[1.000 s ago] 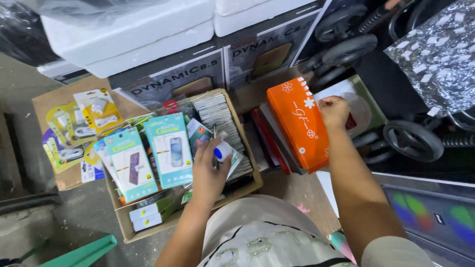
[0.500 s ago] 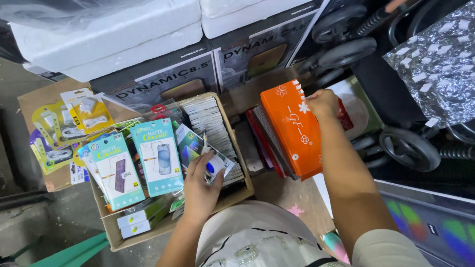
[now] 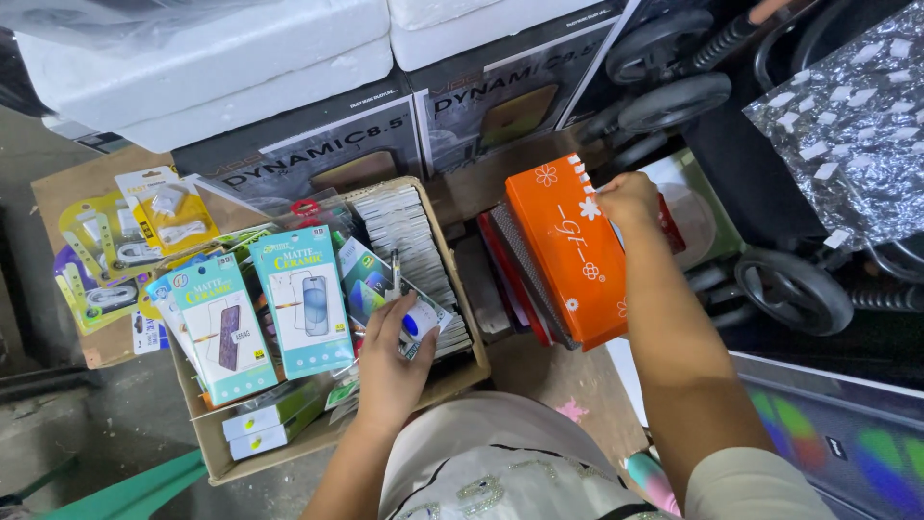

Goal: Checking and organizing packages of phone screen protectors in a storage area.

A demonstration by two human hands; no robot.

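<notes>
Fingers of the left hand [image 3: 390,361] pinch a thin, light, bendy screen-protector packet [image 3: 385,284] inside the cardboard box [image 3: 462,318], best held by its edges, while right of the box the right hand [image 3: 628,200] clasps a stiff orange case [image 3: 563,250].

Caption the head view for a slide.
Left hand holds a small packet with a marker over a cardboard box of teal phone-accessory packs; right hand grips an orange rectangular box.
</notes>
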